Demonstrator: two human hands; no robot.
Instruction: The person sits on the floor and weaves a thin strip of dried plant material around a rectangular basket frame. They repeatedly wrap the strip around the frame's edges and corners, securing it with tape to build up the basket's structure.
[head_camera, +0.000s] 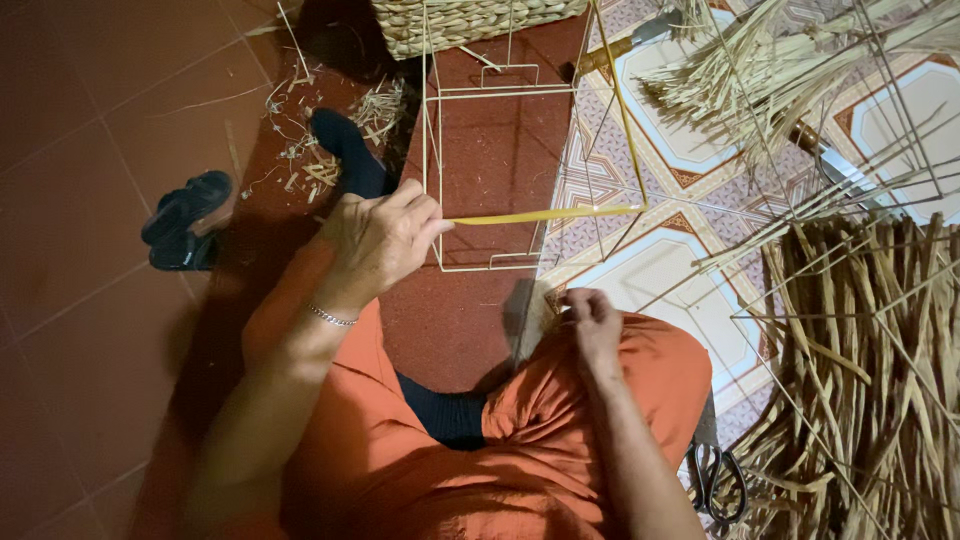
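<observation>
while the person sat on the red tile floor (90, 120) in orange trousers, the left hand (378, 238) was drawn up into a pinch, thumb and fingers pressed together on one end of a flat yellow reed strip (545, 214). that strip ran level from the fingers across the front of a pale wire basket frame (480, 180), then bent sharply upward along the frame's right edge. the frame stood on the floor just beyond the left hand. the right hand (592, 322) lay on the orange knee below the frame's lower right corner, fingers curled loosely together; whether it pinched anything, i could not tell.

behind the frame sat a woven basket (470, 22), only its lower part in view. to the right of the frame a patterned mat (680, 290) covered the floor, and on it lay a heap of dried reed strips (870, 370), with a looser bundle (760, 80) further back. thin wire rods crossed over both. left of the frame a dark-socked foot (345, 150) rested among straw scraps, and further left lay a dark sandal (185, 218). a pair of scissors (718, 480) lay beside the right knee, well below the frame.
</observation>
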